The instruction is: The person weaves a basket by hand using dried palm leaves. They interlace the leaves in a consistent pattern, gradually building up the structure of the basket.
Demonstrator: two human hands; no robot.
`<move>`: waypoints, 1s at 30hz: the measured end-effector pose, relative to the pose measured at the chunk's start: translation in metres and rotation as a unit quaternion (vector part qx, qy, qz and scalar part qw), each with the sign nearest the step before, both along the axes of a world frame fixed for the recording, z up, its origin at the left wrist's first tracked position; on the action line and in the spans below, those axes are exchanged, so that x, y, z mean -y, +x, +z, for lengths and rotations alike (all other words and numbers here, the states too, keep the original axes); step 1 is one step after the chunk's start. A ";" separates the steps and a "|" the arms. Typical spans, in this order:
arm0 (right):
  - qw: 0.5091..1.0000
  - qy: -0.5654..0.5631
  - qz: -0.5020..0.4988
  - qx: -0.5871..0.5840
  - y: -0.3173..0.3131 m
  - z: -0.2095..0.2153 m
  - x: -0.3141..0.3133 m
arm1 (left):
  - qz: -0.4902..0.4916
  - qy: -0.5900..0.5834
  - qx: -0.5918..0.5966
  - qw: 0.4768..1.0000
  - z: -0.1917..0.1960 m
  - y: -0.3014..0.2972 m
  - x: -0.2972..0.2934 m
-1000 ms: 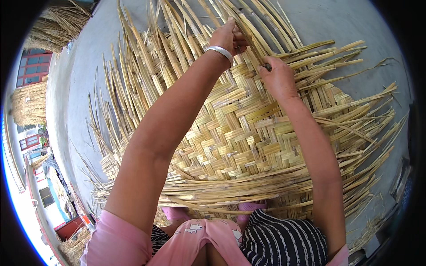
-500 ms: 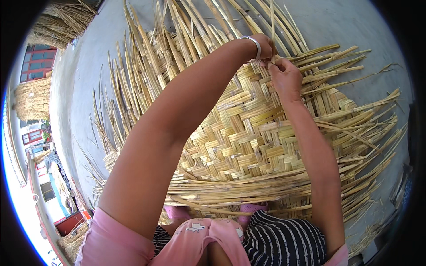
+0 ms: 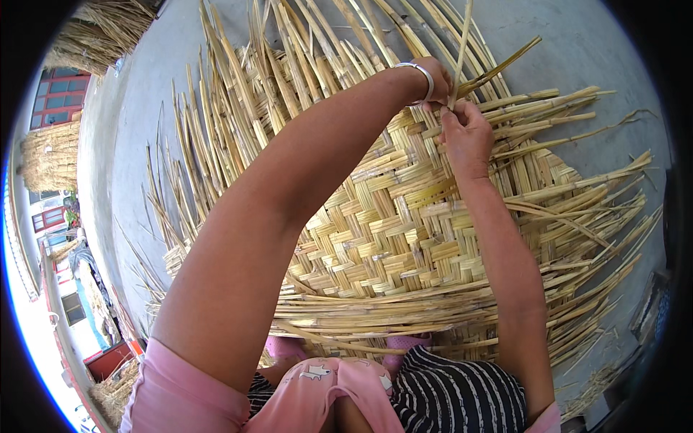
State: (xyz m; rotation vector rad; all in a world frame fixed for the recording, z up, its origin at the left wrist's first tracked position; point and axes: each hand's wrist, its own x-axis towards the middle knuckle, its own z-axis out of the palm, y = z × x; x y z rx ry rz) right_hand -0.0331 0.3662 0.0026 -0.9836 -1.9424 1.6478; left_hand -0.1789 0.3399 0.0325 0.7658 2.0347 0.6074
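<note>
A large mat [image 3: 375,234] of flattened straw-coloured reeds lies in front of me, woven in the middle with loose ends fanning out. My left hand [image 3: 437,78], a silver bangle at its wrist, is closed at the mat's far right part, its fingertips mostly hidden. Just below it, my right hand [image 3: 471,141] pinches the lower end of a pale reed strip [image 3: 463,42] that stands up and away. A darker reed strip [image 3: 514,58] sticks out, lifted to the right, from between the hands; its lower end is hidden, and the left fingers close round its base.
Loose reed ends [image 3: 606,195] spread right over grey concrete floor [image 3: 570,50]. Long reeds [image 3: 310,317] lie across the near edge, by my pink shoes [image 3: 408,343]. Reed bundles [image 3: 101,32] and a building with red-framed windows [image 3: 58,97] stand at left.
The darker reed strip has come up from among the right-hand ends and now angles upward. The pale strip tilts further right. Both hands stay close together at nearly the same spot.
</note>
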 end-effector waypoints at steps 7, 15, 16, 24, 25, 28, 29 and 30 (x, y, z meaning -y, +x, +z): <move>0.999 -0.016 -0.019 -0.027 0.002 0.004 0.006 | 0.026 0.073 0.167 0.983 0.002 -0.008 0.012; 0.999 0.029 -0.032 -0.028 0.002 0.003 0.011 | 0.087 0.114 0.165 0.976 0.004 -0.001 0.017; 0.998 0.038 -0.030 -0.037 0.003 0.001 0.012 | 0.117 0.141 0.182 0.966 0.000 0.000 0.020; 0.996 0.085 -0.024 -0.017 0.005 -0.008 0.008 | 0.320 0.325 0.304 0.837 -0.001 0.021 0.040; 0.997 0.075 -0.017 -0.008 0.003 -0.009 0.006 | 0.333 0.347 0.314 0.818 -0.006 0.022 0.044; 0.993 0.109 0.016 0.044 -0.002 -0.009 -0.001 | 0.328 0.375 0.312 0.809 -0.004 0.032 0.049; 0.989 0.131 0.029 0.066 -0.003 -0.008 -0.004 | 0.308 0.372 0.292 0.826 -0.002 0.036 0.049; 0.990 0.119 0.039 0.069 -0.004 -0.010 -0.006 | 0.292 0.368 0.268 0.841 0.000 0.038 0.049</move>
